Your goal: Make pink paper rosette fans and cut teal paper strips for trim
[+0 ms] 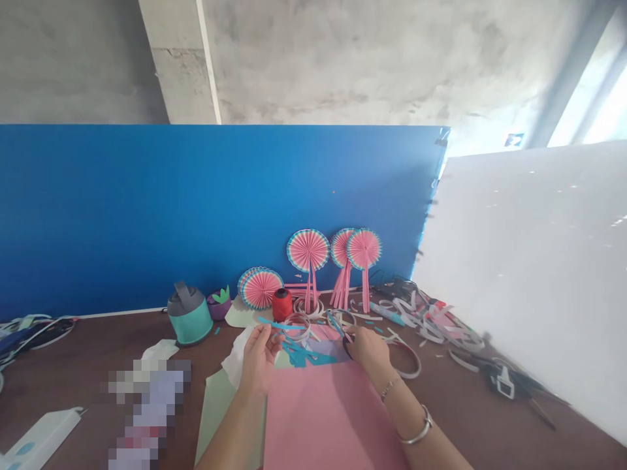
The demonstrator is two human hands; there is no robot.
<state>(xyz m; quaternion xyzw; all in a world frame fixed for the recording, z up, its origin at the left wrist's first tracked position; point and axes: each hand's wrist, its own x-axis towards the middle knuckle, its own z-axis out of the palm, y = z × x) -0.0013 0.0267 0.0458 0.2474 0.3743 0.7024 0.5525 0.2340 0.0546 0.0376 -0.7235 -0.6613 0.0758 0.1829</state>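
Note:
My left hand [258,356] pinches a narrow blue paper strip [287,324] between thumb and fingers. To its right, my right hand [371,352] is closed around the dark handles of a pair of scissors [337,322], whose blades point up and left, apart from the strip. Below and between the hands lie blue paper scraps [308,356]. A large pink paper sheet [328,418] lies under my forearms, partly over a pale green sheet [215,411]. Just beyond the strip stands a red spool of thread [282,305].
Pleated pink paper fans [308,250] lean against the blue partition [196,209]; more folded rosettes [260,288] lie beside them. A teal container [190,320] and a purple pot [219,305] stand at left. White strips [426,320] and a black cable [514,378] lie at right.

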